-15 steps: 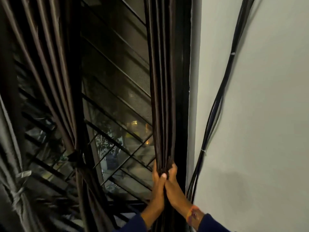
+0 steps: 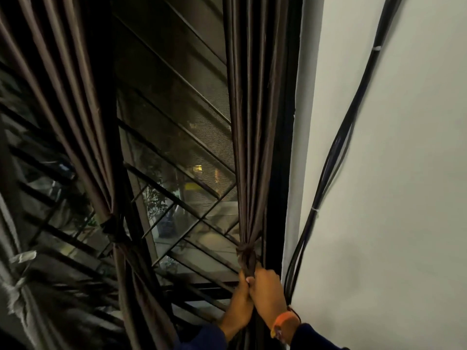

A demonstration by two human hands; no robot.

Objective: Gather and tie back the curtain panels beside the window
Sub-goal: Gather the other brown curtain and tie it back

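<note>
Both fists, the left hand and right hand, clench the dark curtain panel just below its knot, which likely wants a firm downward tug; beyond them the window grille.

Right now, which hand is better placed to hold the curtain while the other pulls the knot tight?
Left hand: it grips the curtain lower, under the knot. The right hand sits nearer the knot, so it likely pulls.
</note>
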